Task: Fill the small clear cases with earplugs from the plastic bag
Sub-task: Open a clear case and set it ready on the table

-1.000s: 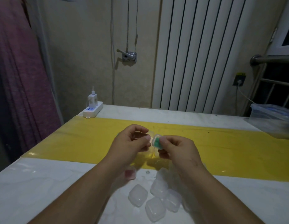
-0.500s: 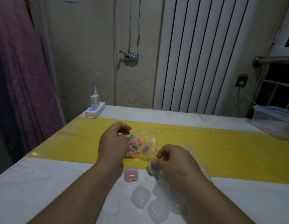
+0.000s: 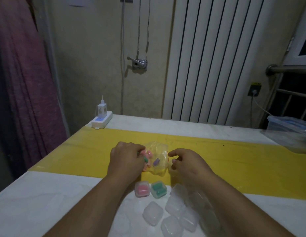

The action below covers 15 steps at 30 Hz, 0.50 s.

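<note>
In the head view, the left hand (image 3: 126,159) gripped the near-left end of the plastic bag (image 3: 159,166), its fingers curled over the film where the earplugs (image 3: 148,157), pink, green and one purple, were bunched. The bag lay on the yellow strip (image 3: 77,151) across the table (image 3: 37,202). The right hand (image 3: 188,163) sat just beside the bag's right edge with its fingers curled; whether it pinched the film or merely hovered against it could not be told. The hands were apart, with the bag between them.

Nearer the person stood a pink-filled case (image 3: 142,189) and a green-filled case (image 3: 158,189), side by side and apparently closed. The empty cases (image 3: 152,213) lay clustered just beyond them, partly under the right forearm. A power strip (image 3: 101,121) sat at the far left corner.

Two cases seemed done, so the step in hand was likely fetching the next pair of earplugs. That would call for opening the bag's mouth, picking out matching plugs, then taking up an empty case.
</note>
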### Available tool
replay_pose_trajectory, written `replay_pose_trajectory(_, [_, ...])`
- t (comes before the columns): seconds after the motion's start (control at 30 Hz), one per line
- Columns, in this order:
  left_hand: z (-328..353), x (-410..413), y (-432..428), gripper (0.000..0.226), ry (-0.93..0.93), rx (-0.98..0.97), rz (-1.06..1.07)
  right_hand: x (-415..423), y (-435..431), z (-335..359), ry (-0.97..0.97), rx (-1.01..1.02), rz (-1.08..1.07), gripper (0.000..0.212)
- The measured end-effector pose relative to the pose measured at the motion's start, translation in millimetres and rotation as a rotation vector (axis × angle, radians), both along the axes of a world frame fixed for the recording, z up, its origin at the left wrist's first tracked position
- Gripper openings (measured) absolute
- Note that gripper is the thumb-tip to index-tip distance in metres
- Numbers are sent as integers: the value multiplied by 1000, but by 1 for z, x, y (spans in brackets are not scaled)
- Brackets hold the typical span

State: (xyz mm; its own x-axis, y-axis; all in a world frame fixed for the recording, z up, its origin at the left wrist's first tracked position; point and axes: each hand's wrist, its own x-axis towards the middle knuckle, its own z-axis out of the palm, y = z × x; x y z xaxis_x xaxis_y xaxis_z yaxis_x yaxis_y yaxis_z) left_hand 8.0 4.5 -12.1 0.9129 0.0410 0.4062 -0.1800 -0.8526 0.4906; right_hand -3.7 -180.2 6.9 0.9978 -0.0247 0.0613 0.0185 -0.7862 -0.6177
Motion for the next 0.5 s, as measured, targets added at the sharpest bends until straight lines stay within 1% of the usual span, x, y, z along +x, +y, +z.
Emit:
replay_pose_trajectory(0.1, [-3,2,2,39,-5,94,6,16,9,3,-4,-103,38,20])
replay_pose_trajectory(0.17, [-5,4,2,35,-5,110,13,26,17,4,-34,-133,41,15])
replay_pose_trajectory(0.2, [-6,6,2,33,-1,107,16,29,22,5,-47,-135,34,15])
replay_pose_trajectory(0.27, [-9,9,1,30,6,91,17,35,30,8,-48,-107,31,4])
replay_pose_trajectory(0.4, [-10,11,1,28,-8,63,15,42,44,8,-40,-116,115,16])
replay_pose_trajectory(0.5, [-10,11,1,29,-19,66,15,46,49,5,-37,-136,140,22])
